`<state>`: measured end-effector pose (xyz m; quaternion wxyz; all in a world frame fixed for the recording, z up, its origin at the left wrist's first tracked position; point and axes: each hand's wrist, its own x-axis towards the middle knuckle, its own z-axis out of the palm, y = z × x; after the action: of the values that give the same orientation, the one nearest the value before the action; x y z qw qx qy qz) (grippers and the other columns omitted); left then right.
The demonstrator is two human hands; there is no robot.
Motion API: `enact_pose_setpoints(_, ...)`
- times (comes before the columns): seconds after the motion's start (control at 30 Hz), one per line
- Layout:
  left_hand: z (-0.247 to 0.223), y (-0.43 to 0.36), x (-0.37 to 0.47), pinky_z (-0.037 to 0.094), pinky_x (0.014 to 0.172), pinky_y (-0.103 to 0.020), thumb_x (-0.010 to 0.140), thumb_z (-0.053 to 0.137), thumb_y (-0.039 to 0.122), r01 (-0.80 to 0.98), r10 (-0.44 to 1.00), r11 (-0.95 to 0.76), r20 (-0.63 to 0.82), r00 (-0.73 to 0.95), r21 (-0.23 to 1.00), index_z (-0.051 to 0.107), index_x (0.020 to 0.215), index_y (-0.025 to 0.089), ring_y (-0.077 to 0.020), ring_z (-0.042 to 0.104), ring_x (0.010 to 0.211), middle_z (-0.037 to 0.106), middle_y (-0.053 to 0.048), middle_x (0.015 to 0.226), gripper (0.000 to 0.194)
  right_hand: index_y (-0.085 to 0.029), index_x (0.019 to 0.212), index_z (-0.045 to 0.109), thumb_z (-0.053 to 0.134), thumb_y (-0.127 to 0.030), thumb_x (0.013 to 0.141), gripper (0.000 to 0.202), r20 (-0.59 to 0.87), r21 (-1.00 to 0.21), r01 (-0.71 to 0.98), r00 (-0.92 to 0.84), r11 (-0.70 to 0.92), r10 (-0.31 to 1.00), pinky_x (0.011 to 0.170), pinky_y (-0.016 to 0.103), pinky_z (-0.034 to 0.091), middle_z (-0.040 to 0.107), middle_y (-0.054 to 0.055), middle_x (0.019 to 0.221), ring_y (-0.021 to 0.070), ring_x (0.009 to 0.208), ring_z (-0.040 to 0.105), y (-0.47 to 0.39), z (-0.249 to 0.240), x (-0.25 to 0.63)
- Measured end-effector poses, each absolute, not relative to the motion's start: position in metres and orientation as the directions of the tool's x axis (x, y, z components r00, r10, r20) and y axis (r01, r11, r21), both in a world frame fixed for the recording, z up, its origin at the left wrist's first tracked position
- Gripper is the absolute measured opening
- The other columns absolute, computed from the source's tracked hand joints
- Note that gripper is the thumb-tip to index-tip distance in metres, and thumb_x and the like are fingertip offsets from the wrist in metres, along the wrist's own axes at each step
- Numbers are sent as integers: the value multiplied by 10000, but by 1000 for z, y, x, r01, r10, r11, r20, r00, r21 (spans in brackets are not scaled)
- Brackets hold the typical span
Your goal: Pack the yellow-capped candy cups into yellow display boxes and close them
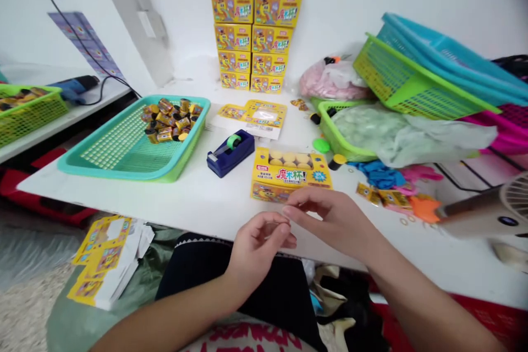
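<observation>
My left hand [258,245] and my right hand [334,223] meet fingertip to fingertip over the table's front edge. Both have thumb and fingers drawn together in a pinch; whatever is between them, if anything, is too small to make out. Just behind my right hand lies a yellow printed box [291,176], its window showing rows of pale yellow round tops. A dark blue tape dispenser [231,153] with a green roll core stands to the left of that box. Behind them a flat, unfolded yellow carton [264,115] rests on the table.
A turquoise basket [119,168] holds small brown-and-gold wrapped cups [169,118]. Stacked yellow boxes [252,38] stand against the wall. To the right are piled baskets [424,77], plastic bags, loose wrappers and a fan [490,206]. Flat cartons [105,258] lie low at left.
</observation>
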<state>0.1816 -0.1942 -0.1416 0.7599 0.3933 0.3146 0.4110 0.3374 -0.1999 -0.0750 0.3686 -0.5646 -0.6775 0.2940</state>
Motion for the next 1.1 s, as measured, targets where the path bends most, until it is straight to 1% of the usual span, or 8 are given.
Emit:
enact_pose_setpoints(0.07,-144,-191,192,611,698,-292,722,799,428,-386,863,423,-235,448,820,665,859,143,-117,650,656,667,-5,687,343,-237,774,689,625,-262,857,108,236,-728,642,-95,240,967,645,286,565,742,2,804,165,736,690,-197,-78,346)
enact_pose_setpoints(0.17,-143,-183,209,561,533,-223,667,824,448,-412,848,499,-331,415,762,673,800,138,-80,595,551,637,6,721,370,-250,761,667,595,-191,870,143,441,-475,798,-151,372,885,726,338,581,735,6,830,188,808,692,-188,-84,355)
enact_pose_setpoints(0.23,-142,-177,220,495,441,-195,655,818,476,-425,842,520,-360,403,741,655,768,137,-60,545,462,618,14,686,393,-249,757,655,565,-161,881,176,521,-322,863,-181,388,834,739,366,588,719,24,825,204,819,687,-180,-89,358)
enact_pose_setpoints(0.3,-141,-173,229,452,402,-186,654,809,489,-438,849,514,-364,384,737,635,749,137,-58,515,415,594,23,618,403,-244,768,652,537,-150,890,192,546,-259,894,-177,366,819,732,385,591,705,45,827,219,817,683,-173,-94,359)
enact_pose_setpoints(0.57,-145,-166,236,234,297,-148,689,772,487,-436,874,476,-356,331,763,595,747,157,-26,349,314,525,67,498,379,-224,846,687,525,-232,918,177,542,-218,908,-191,357,818,783,445,579,717,97,920,264,875,679,-164,-103,364)
enact_pose_setpoints(0.83,-152,-162,234,206,296,-158,715,754,485,-389,884,457,-358,303,800,623,852,170,-42,338,287,506,80,438,368,-225,843,680,597,-247,898,102,516,-298,870,-199,392,833,835,423,557,720,74,936,246,910,676,-151,-109,372)
enact_pose_setpoints(0.93,-152,-161,236,196,304,-165,700,758,501,-400,888,452,-360,286,797,589,786,180,-39,314,295,479,88,429,372,-226,925,673,627,-292,887,90,524,-355,847,-170,396,835,778,382,574,713,64,941,216,856,680,-147,-112,376)
enact_pose_setpoints(1.1,-155,-158,240,198,318,-185,601,788,594,-416,893,448,-373,251,792,399,617,209,-42,308,311,405,95,413,547,-234,861,677,607,-295,898,101,599,-364,793,-202,488,775,819,349,585,716,54,977,191,916,696,-157,-113,399)
